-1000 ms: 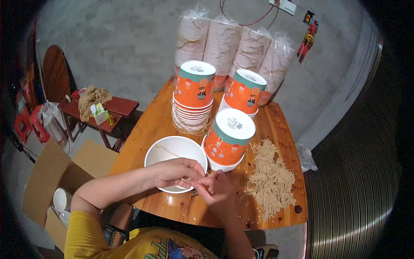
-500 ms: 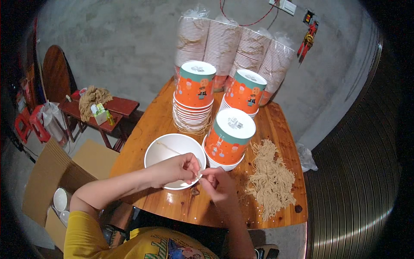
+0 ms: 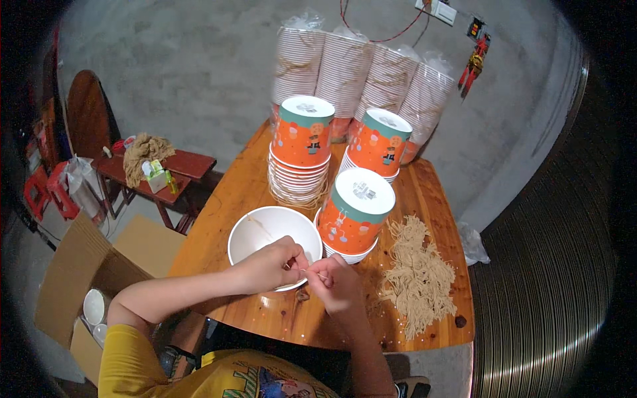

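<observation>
A white paper bucket stands mouth up at the table's front, with a thin beige cord across its inside. Over its near right rim, my left hand is closed in a pinch on the cord. My right hand pinches the cord too, its fingertips almost touching the left ones. The exact shape of the cord between the fingers is too small to make out. Right behind my right hand stands a stack of upturned orange and green paper buckets. A heap of loose beige cords lies to its right.
Two more bucket stacks stand farther back, one with cords hanging round it. Tall plastic-wrapped stacks line the wall. An open cardboard box is at my left, beyond it a red bench. A ribbed shutter rises at right.
The white bucket sits slightly farther right in view. My right hand's fingers have curled in more tightly, and both hands remain at the near rim with the cord.
</observation>
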Demonstrator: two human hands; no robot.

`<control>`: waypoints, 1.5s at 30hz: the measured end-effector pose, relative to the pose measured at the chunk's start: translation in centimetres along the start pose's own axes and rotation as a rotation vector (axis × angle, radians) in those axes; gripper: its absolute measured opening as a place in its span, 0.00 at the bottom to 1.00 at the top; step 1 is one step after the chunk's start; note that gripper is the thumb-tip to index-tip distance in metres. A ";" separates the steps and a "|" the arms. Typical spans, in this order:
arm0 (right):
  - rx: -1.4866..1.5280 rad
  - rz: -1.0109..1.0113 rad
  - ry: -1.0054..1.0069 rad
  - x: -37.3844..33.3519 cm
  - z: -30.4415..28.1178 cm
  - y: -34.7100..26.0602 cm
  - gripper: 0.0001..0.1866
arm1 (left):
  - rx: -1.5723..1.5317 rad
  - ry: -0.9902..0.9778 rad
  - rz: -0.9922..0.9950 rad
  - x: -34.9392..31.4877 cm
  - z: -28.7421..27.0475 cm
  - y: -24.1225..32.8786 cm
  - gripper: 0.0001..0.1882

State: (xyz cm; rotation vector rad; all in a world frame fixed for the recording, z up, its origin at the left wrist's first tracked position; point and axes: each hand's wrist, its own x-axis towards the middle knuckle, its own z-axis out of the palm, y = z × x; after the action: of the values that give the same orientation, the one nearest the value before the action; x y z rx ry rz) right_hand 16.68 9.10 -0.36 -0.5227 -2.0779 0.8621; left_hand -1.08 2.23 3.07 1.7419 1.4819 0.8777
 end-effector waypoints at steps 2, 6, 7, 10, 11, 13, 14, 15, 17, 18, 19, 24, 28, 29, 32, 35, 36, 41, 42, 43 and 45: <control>0.009 0.067 -0.031 0.0 -0.1 -0.3 0.05 | 0.187 0.076 0.095 0.0 0.2 -0.3 0.07; 0.039 0.070 -0.012 -0.2 0.1 -0.2 0.05 | 0.190 0.168 0.098 -0.4 1.0 0.5 0.06; 0.036 0.042 0.002 -0.2 0.1 -0.1 0.05 | 0.194 0.164 0.048 -0.5 1.0 1.0 0.06; 0.024 0.014 0.022 -0.3 0.2 -0.3 0.06 | 0.135 0.164 -0.019 -0.5 1.0 1.0 0.06; 0.013 0.014 0.028 -0.3 0.2 -0.4 0.06 | 0.071 0.167 -0.037 -0.5 1.1 0.8 0.06; -0.006 0.003 0.010 -0.2 0.1 -0.6 0.06 | 0.017 0.171 -0.036 -0.4 1.1 0.1 0.05; -0.025 -0.006 -0.006 -0.2 0.0 -0.5 0.07 | -0.037 0.174 -0.034 -0.3 1.2 -0.1 0.05; -0.026 -0.005 -0.006 -0.2 -0.1 -0.5 0.07 | -0.037 0.173 -0.034 -0.2 1.2 -0.2 0.05; -0.050 0.023 -0.049 -0.4 -0.1 -0.4 0.08 | -0.145 0.134 -0.077 -0.1 1.2 -0.4 0.04; -0.050 0.024 -0.048 -0.6 0.0 -0.1 0.08 | -0.144 0.132 -0.077 0.1 1.2 -0.4 0.04; -0.036 -0.008 0.012 -0.6 0.3 0.3 0.08 | -0.209 0.117 -0.054 0.3 1.2 -0.5 0.05; -0.020 0.002 0.079 -0.7 0.4 0.3 0.08 | -0.384 0.066 -0.072 0.6 0.9 -0.2 0.09; 0.000 0.003 0.136 -0.8 0.7 -0.1 0.08 | -0.481 0.054 -0.096 0.7 0.9 -0.3 0.12; 0.009 0.000 0.176 -0.7 0.7 -0.3 0.06 | -0.528 0.062 -0.105 0.8 0.9 -0.2 0.13; -0.118 -0.061 0.145 -1.2 0.5 0.3 0.09 | -0.517 0.045 -0.114 0.8 0.9 -0.4 0.16; -0.242 0.040 0.045 -1.5 0.2 1.2 0.11 | -0.414 0.048 -0.086 0.6 0.9 -0.2 0.18; -0.245 0.041 0.046 -1.4 -0.1 1.1 0.11 | -0.416 0.045 -0.085 0.7 0.9 -0.2 0.18; -0.582 -0.353 -0.178 1.0 -2.1 -0.7 0.06 | -0.372 0.075 -0.084 0.6 1.0 -0.4 0.18; -0.579 -0.355 -0.180 1.4 -1.9 -0.6 0.06 | -0.371 0.078 -0.086 0.5 1.0 -0.5 0.18; -0.517 -0.255 -0.206 1.7 -1.5 -0.5 0.07 | -0.365 0.074 -0.080 0.3 1.0 -0.8 0.18; -0.470 -0.147 -0.225 1.8 -1.5 0.1 0.09 | -0.363 0.057 -0.062 0.5 1.1 -0.8 0.18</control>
State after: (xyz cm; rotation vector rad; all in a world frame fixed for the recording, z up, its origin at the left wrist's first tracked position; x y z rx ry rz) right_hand 16.80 10.84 1.17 -0.5261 -2.5056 0.3543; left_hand -0.55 2.80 1.82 1.4085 1.3081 1.0954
